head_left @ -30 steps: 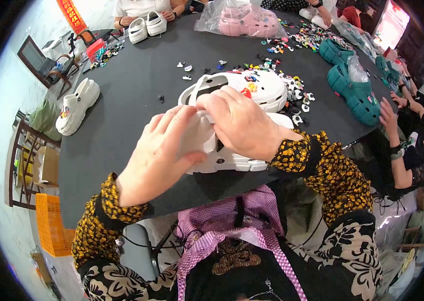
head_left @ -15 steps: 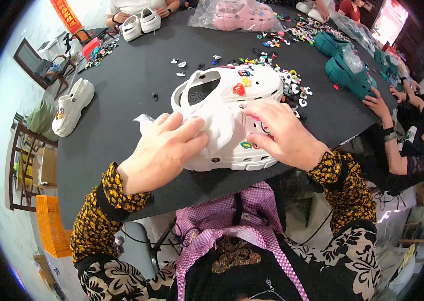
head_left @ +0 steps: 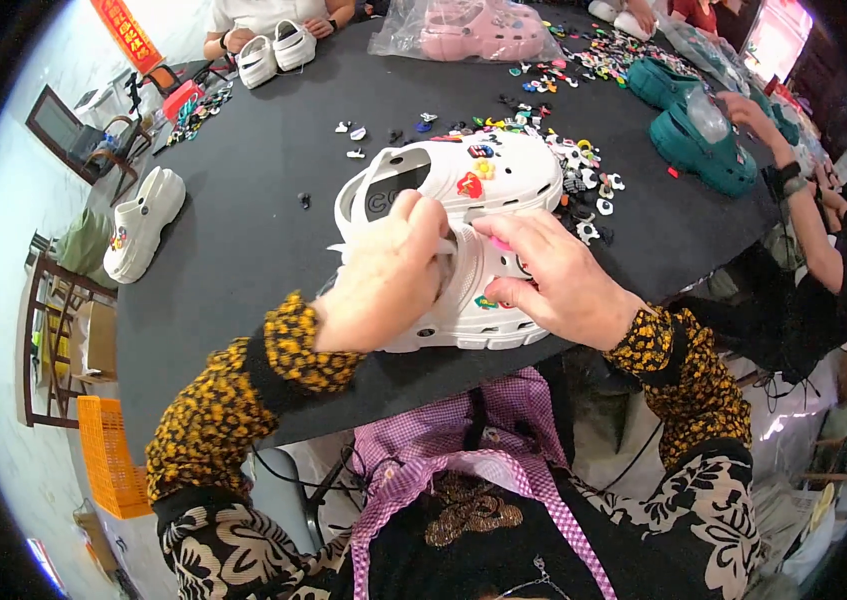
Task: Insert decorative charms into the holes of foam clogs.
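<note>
Two white clogs lie side by side on the dark table in front of me. The near clog [head_left: 488, 328] has small charms on its toe, and my right hand [head_left: 568, 285] grips that toe between thumb and fingers. At its foot opening my left hand [head_left: 388, 265] is closed round a soft white wad [head_left: 446, 262], thin like tissue or plastic film. Most of the wad is hidden by the hand. Just beyond lies the far clog [head_left: 533, 165], with a red charm [head_left: 469, 185] and a yellow flower charm [head_left: 483, 168]; its opening faces left.
Another white clog [head_left: 146, 225] rests by the table's left edge. Loose charms [head_left: 583, 165] are scattered beyond the clogs. Green clogs [head_left: 698, 150] stand at the right near a co-worker's hand [head_left: 751, 117]. Bagged pink clogs [head_left: 483, 32] and small white clogs [head_left: 276, 52] are at the back.
My left hand has moved right and curled closed over the clog's opening, and less of the white wad shows. My right hand stays on the toe. The co-worker's hand moved farther back.
</note>
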`<state>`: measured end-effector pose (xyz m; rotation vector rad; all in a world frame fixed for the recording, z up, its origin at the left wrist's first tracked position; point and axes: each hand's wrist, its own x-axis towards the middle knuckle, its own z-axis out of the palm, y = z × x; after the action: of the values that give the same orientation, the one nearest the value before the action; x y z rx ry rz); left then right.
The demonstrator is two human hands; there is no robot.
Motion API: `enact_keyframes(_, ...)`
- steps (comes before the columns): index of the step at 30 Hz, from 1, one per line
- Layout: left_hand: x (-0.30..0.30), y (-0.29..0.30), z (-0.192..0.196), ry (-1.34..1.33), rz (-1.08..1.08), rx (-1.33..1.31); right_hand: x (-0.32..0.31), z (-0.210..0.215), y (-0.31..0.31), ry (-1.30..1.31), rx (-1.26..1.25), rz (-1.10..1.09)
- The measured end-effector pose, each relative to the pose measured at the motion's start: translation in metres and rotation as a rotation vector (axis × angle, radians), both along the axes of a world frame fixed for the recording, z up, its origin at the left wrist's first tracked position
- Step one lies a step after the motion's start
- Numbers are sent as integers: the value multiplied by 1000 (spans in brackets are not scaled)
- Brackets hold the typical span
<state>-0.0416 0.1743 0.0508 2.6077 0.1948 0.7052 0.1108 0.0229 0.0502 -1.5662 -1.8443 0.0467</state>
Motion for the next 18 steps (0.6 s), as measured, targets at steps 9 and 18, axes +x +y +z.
enact_keyframes(9, -16, 3, 5, 11, -90, -68, 9, 15, 1, -159, -77, 45)
enact_keyframes(18, -72, -29, 49, -4, 25, 448, 8, 53, 17, -304, 13, 130)
